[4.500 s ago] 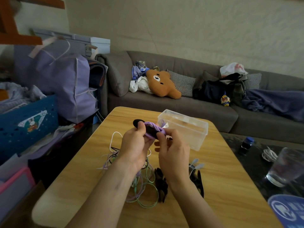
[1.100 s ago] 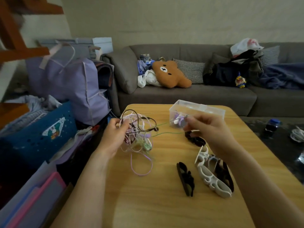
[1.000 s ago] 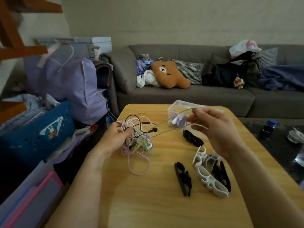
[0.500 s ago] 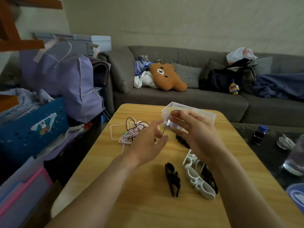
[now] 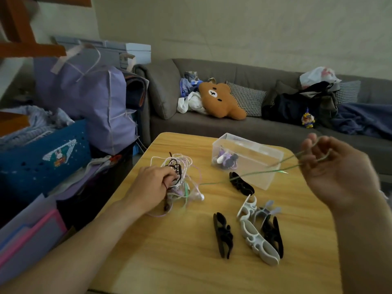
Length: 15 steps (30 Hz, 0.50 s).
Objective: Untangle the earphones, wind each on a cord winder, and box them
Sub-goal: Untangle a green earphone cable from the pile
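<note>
Green cord [image 5: 263, 172] between both hands' grips.

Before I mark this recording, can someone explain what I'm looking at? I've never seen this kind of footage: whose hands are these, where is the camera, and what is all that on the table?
No machine here: a person wears a wide-angle camera on the head, so you look down at their own two bare hands. The left hand grips a tangle of earphones on the wooden table. The right hand, raised and a bit blurred, pinches a green cord drawn taut out of that tangle. Also on the table: a clear plastic box with one purple earphone already wound inside, and several loose cord winders, black ones and a white one. Behind is a sofa with cushions and bags.
</note>
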{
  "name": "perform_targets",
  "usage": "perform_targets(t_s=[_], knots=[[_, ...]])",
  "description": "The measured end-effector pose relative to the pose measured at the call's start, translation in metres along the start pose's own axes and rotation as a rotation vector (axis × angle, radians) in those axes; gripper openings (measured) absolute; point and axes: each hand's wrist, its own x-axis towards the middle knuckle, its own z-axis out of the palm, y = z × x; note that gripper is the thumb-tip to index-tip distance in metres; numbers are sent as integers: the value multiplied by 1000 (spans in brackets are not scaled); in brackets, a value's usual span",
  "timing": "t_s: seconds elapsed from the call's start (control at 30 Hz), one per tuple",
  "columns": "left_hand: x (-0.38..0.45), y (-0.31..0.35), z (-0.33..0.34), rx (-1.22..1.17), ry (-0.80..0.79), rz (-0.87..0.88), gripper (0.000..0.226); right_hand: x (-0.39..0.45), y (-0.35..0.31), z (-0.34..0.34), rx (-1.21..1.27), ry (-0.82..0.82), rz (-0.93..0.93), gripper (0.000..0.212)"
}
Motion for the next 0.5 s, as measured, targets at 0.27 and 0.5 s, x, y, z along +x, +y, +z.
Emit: perform_targets(t_s=[0.27,0.5], knots=[[-4,8,-23,-261,-269,-89,44,16,21,-14,-736,97,-7,18],[-11,56,-2,-187,-134,130,52,6,68,8,-1488,-243,29,20]])
